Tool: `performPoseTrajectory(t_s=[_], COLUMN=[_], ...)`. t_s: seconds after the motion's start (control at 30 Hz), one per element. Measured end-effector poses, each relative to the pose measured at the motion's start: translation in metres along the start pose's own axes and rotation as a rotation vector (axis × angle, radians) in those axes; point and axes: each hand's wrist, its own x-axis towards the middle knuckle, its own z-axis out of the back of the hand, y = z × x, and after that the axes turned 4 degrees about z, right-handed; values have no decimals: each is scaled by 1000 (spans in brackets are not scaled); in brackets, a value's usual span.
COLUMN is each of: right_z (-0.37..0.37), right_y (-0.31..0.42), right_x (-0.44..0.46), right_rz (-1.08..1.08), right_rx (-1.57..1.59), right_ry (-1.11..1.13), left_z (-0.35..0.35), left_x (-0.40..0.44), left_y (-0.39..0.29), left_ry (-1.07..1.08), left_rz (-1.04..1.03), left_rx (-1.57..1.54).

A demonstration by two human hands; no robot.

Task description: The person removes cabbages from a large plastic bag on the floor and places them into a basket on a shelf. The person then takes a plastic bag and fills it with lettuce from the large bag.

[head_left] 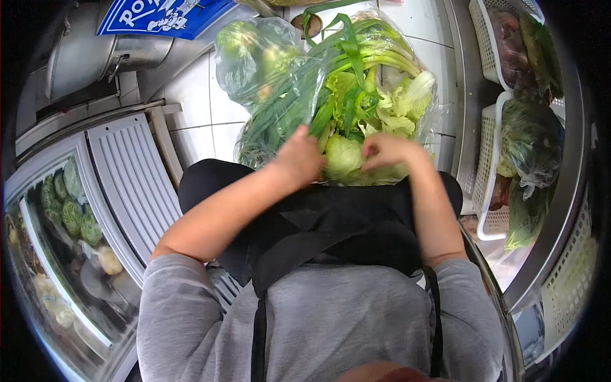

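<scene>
Just beyond my knees a clear plastic bag [428,114] lies spread on the tiles, with leafy lettuce [398,109], long green leeks [273,124] and a pale round cabbage [344,155] in and on it. My left hand [302,155] is blurred at the left side of the cabbage, fingers bent near the bag's edge; what it grips, if anything, is unclear. At the cabbage's right side is my right hand [389,151], its fingers curled together over the plastic; whatever lies between them is too small to make out.
Another clear bag of vegetables [245,54] lies at the back left. White baskets [487,165] of bagged greens stand on a metal shelf [468,83] at right. A glass-topped chiller [95,165] is at left, with a metal pot [83,57] and blue sign [162,16] behind.
</scene>
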Motion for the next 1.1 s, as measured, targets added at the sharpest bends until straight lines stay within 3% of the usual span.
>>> performPoseTrajectory(t_s=[0.03, 0.07, 0.1, 0.17, 0.33, 0.4, 0.47, 0.53, 0.6, 0.77, 0.83, 0.9, 0.97, 1.03, 1.1], right_z=[-20, -33, -41, -56, -21, -9, 0, 24, 53, 83, 86, 76, 64, 59, 52], right_y=[16, 30, 42, 27, 37, 50, 53, 53, 76, 52, 27, -1, -14, -18, -19], right_x=[-2, 3, 1, 1, -11, -24, -32, -41, -61, -100, -122, -132, -121, -100, -80], right_rz=[27, -106, -109, -153, 39, 132, 324, 418, 184, 162, 120, -2, -83, -166, -72], right_rx=[-243, -381, -487, -597, -287, -226, -360, -404, -396, -450, -429, -189, -227, -256, -367], right_ry=[-10, 96, 134, 87, -147, -244, -566, -758, -669, -883, -985, -1083, -1042, -813, -709], left_z=[-8, -31, -25, -11, 27, 30, 31, 33, 33, 32, 28, 18, 4, -11, 24], left_x=[8, 22, 22, 20, -21, -33, -38, -37, -32, -20, -17, -12, -3, 14, 12], left_y=[-10, -13, -5, 22, 88, 113, 126, 136, 144, 167, 185, 195, 194, 195, 141], left_ry=[-98, -338, -338, -232, -667, -625, -618, -767, -850, -1002, -1002, -918, -802, -399, -239], left_rz=[-75, -196, -195, -197, -80, 7, 69, 214, 215, 266, 258, 393, 405, 256, 298], left_rx=[83, -27, -30, -553, -656, -836, -892, -918, -913, -928, -962, -976, -1032, -1034, -701])
